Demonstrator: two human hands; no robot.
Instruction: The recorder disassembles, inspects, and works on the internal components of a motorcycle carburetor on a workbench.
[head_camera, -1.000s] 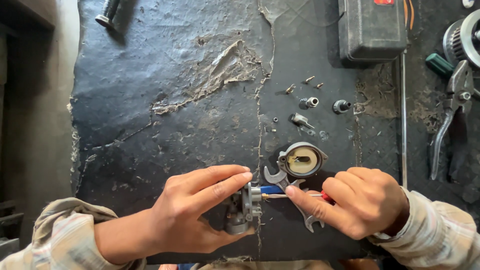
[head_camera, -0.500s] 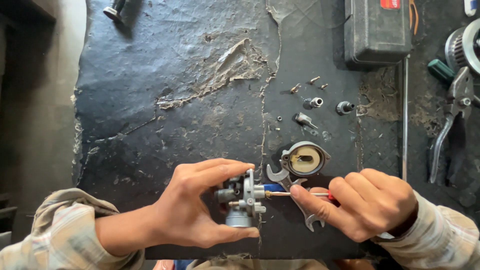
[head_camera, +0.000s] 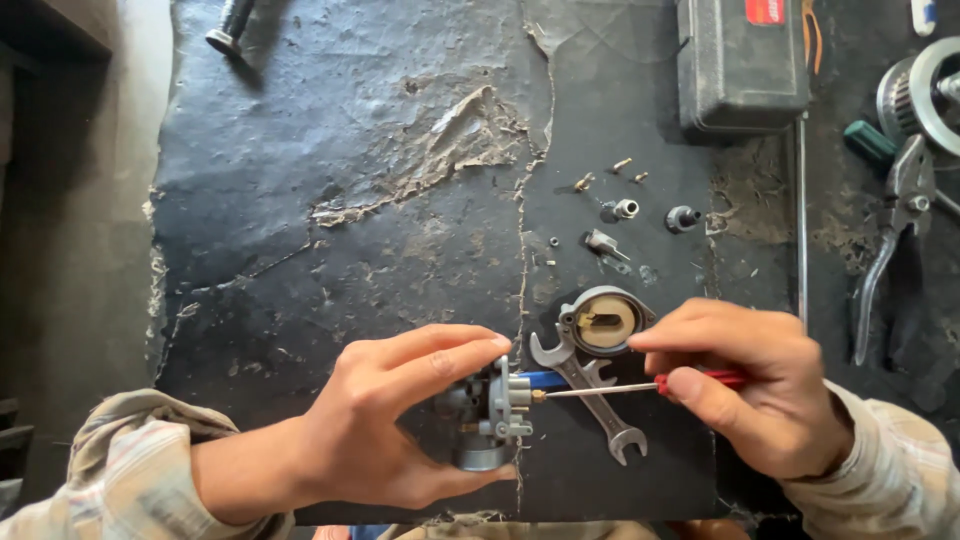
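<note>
My left hand (head_camera: 385, 420) grips a small grey metal carburettor body (head_camera: 490, 415) just above the black mat, near the front edge. My right hand (head_camera: 760, 395) holds a thin screwdriver with a red handle (head_camera: 640, 387); its tip meets a brass fitting on the right side of the carburettor. A blue part shows just behind the shaft. Under the shaft lies an open-ended spanner (head_camera: 590, 395). A round grey cap with a tan inside (head_camera: 603, 322) rests next to my right fingers.
Several small screws, jets and fittings (head_camera: 625, 208) lie scattered on the torn black mat (head_camera: 350, 200). A dark tool case (head_camera: 740, 65) stands at the back right. Pliers (head_camera: 895, 230) and a round metal part (head_camera: 925, 90) lie at the far right.
Both hands have shifted slightly with the carburettor. My right hand has slid back, so more of the screwdriver shaft shows between it and the carburettor.
</note>
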